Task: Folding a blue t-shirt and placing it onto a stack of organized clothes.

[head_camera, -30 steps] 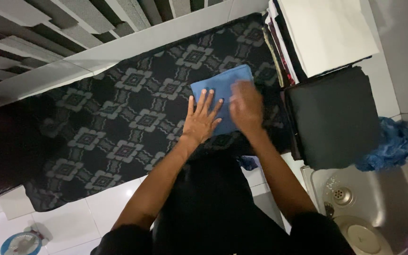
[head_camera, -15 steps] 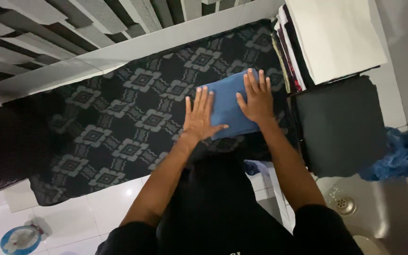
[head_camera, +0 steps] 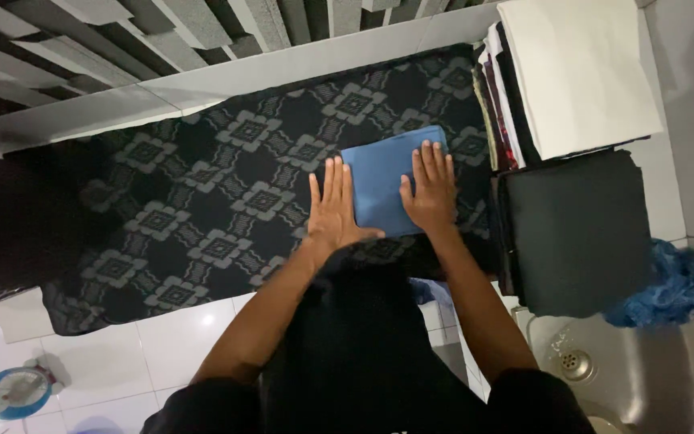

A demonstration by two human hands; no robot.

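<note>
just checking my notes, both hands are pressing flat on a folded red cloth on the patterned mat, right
Not quite: the folded cloth is blue, not red. The head view shows the left hand and right hand both pressing flat on it, on the patterned mat.

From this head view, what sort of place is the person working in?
Probably a home laundry or wash corner: both hands, left hand and right hand, press a folded blue cloth on a patterned dark mat, beside stacked folded fabrics, white floor tiles and a floor drain.
</note>
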